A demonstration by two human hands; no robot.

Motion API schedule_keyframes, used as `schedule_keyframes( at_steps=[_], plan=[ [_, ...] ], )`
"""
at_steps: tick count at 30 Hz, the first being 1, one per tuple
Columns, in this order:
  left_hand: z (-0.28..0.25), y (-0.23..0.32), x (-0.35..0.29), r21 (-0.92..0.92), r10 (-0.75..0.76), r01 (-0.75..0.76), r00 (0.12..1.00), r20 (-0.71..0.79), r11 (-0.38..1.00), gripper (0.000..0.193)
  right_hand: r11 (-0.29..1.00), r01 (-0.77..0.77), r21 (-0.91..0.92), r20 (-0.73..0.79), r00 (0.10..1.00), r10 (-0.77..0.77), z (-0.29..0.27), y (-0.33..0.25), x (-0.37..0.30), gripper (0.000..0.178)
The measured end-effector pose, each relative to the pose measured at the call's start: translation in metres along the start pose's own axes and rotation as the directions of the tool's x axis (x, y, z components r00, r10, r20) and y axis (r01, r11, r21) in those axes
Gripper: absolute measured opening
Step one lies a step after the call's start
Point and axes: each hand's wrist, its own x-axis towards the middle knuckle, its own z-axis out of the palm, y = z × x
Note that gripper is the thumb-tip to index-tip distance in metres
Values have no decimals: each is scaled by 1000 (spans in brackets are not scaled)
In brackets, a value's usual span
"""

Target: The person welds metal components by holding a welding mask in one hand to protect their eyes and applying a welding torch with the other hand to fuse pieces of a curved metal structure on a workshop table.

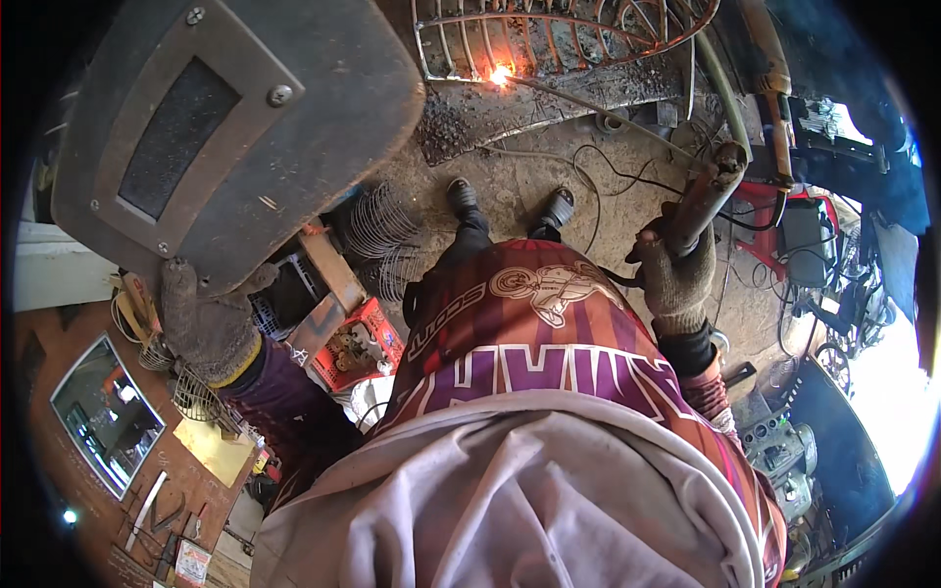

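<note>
My left hand (206, 323), in a grey knit glove, grips the lower edge of a dark welding shield (323, 108) with a narrow tinted window, raised at the upper left. In a similar glove, my right hand (681, 269) is wrapped round the handle of a welding electrode holder (701, 211). From its jaw a thin welding rod (608, 116) runs left. The rod's tip meets a metal grille (549, 39) of curved bars, where a bright orange glow shows. The grille lies on a dark metal plate (549, 113).
A red crate (361, 348) of small parts and stacks of wire rings (377, 230) stand left of my legs. Cables (593, 191) cross the floor. To the right are a red-framed machine (809, 230) and metal engine parts (779, 446). A mirror (108, 416) and tools lie on a brown board.
</note>
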Motion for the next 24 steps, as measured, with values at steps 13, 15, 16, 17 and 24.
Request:
schedule_keyframes(
  at_steps=[13, 15, 16, 17, 24],
  plan=[
    [31, -11, 0, -14, -77, 78, 996, 52, 997, 50, 1000, -7, -1, 32, 999, 7, 10, 0, 4, 46],
    [29, -18, 0, -26, -127, 133, 978, 167, 991, 46, 1000, 3, -16, 13, 1000, -3, 12, 2, 3, 44],
    [23, -27, -3, -23, -176, 178, 982, 72, 984, 44, 1000, 3, -20, 12, 1000, -3, 12, 4, 3, 44],
    [23, -31, -7, -19, -218, 218, 975, -33, 976, 41, 999, 35, -32, 15, 999, -35, 11, 8, 4, 43],
    [61, -49, -14, 230, -36, 33, 999, 10, 973, 31, 1000, -4, 15, -22, 1000, 4, 11, 9, 5, 45]
  ],
)
